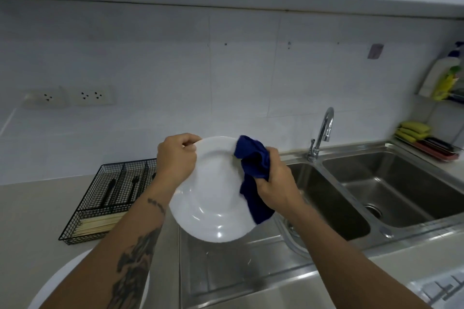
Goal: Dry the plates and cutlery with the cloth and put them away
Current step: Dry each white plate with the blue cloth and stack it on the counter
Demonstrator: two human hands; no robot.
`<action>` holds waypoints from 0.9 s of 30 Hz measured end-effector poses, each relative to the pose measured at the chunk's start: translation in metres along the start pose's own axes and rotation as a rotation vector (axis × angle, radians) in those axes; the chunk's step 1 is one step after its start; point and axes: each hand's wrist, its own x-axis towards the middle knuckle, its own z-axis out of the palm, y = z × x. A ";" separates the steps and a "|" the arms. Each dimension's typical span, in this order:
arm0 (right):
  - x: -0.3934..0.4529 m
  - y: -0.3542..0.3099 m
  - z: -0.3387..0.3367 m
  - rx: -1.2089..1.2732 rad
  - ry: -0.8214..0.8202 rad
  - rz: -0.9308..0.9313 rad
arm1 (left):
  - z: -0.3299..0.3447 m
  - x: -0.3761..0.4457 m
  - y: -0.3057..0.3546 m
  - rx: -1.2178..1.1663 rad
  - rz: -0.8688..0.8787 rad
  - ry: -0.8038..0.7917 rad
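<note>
A white plate (213,195) is held tilted above the steel drainboard (226,271). My left hand (175,158) grips its upper left rim. My right hand (273,180) grips a dark blue cloth (253,165) bunched against the plate's right rim, with part of the cloth hanging down. A black wire cutlery tray (82,213) stands on the counter to the left, holding dark-handled cutlery (110,190) and pale chopsticks (100,224). Another white plate (62,281) lies at the bottom left, partly hidden by my left forearm.
A double steel sink (376,183) with a chrome tap (324,133) lies to the right. Yellow sponges (411,130) and a red tray (434,150) sit at the far right. Bottles (442,78) stand on a wall shelf. Wall sockets (67,96) are at left.
</note>
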 end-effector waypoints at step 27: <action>0.000 -0.015 0.021 -0.606 0.147 -0.375 | 0.022 -0.032 0.030 -0.193 -0.282 -0.019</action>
